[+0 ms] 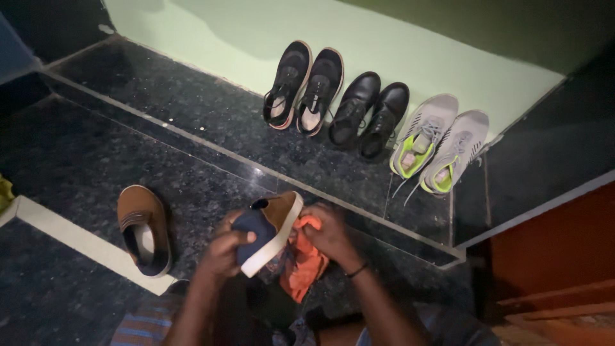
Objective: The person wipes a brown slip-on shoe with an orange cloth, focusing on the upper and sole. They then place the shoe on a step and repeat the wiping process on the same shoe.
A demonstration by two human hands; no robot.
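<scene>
The left hand (224,250) covers the heel of the navy and tan slip-on shoe with a white sole (269,230), and its fingertips are lost behind the shoe. The crumpled orange cloth (306,259) lies partly hidden behind that shoe and under the right hand (330,234). Both forearms run off the bottom edge. A yellow object (4,191) at the left edge is cut off, its kind unclear

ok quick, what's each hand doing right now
left hand: closed on the brown and navy shoe
right hand: closed on the orange cloth
</scene>
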